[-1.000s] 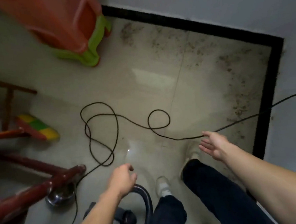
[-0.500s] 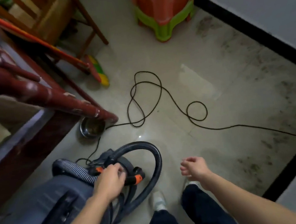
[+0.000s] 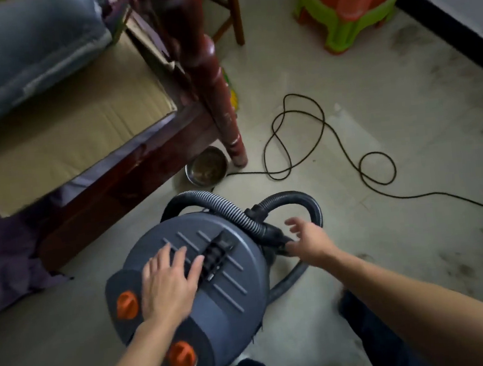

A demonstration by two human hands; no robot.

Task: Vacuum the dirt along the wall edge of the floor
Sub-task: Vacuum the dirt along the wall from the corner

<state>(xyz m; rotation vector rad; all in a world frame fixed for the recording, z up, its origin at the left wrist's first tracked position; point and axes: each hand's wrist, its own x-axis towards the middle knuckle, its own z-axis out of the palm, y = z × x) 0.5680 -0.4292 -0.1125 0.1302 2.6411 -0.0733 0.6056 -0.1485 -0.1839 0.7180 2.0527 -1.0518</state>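
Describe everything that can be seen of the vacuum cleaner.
The vacuum cleaner is a round grey-blue plastic canister, upright on the floor beside the dark bed frame. Its lid has raised ribs, a black handle in the middle and two orange knobs at the near edge. A ribbed hose leaves its far side and loops rightward. The left hand lies flat on the lid; the right hand, fingers spread, hovers by the hose's black fitting.
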